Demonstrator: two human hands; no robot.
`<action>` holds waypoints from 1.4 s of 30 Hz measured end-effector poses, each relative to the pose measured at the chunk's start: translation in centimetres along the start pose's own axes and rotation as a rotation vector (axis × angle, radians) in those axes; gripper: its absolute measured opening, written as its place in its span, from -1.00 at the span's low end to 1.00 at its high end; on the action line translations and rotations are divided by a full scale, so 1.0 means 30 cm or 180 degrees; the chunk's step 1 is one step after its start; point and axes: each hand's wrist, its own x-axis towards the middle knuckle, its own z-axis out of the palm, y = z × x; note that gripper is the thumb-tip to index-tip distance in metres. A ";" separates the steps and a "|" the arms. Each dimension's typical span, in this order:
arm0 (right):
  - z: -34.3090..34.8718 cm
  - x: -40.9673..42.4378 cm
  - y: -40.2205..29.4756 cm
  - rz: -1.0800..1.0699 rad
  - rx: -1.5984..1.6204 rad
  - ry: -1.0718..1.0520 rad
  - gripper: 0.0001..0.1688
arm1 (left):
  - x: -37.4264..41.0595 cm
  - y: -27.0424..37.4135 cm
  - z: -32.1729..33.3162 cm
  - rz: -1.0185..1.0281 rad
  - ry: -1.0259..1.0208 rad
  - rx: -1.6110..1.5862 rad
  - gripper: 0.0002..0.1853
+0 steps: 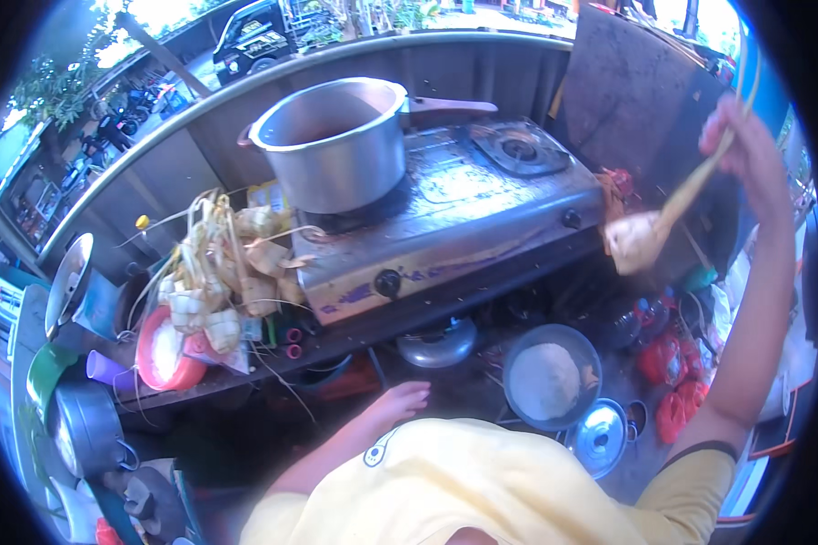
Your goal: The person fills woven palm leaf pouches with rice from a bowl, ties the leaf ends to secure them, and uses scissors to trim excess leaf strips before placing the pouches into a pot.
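My right hand (739,150) is raised at the right, gripping the long palm-leaf strands of a woven rice pouch (632,242). The blurred pouch, a ketupat by its look, hangs tilted beside the stove's right end. My left hand (399,400) is in front of my yellow shirt, below the counter edge, with nothing visible in it. A large aluminium pot (337,163) stands on the left burner of a two-burner gas stove (463,204); its contents are hidden. Left of the stove, a bunch of woven leaf pouches (221,279) lies heaped with loose strands trailing.
A pink bowl of white grains (194,375) and a purple cup (105,368) sit at the counter's left. Below are a metal lid (440,344), a clear tub of white grains (518,402), another lid (596,436) and red plastic bags (682,409). A metal wall (450,61) backs the stove.
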 end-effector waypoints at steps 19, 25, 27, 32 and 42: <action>1.190 0.819 -0.303 -0.0467 0.1119 -0.1474 -0.71 | -0.390 -0.253 -0.236 0.0535 0.1930 -0.1828 -0.47; 1.491 0.829 -0.183 -0.0407 0.0554 -0.2187 -0.66 | -0.386 -0.316 -0.225 0.0754 0.2513 -0.2210 -0.47; 1.562 0.864 -0.160 -0.0312 0.0407 -0.2368 -0.66 | -0.382 -0.326 -0.212 0.0756 0.2639 -0.2237 -0.48; 1.712 0.957 -0.127 -0.0360 0.0368 -0.2581 -0.67 | -0.402 -0.258 -0.152 0.0644 0.2938 -0.1901 -0.49; 1.908 0.932 -0.216 -0.0719 -0.0448 -0.3083 -0.64 | -0.365 -0.277 -0.125 0.0273 0.3298 -0.1908 -0.48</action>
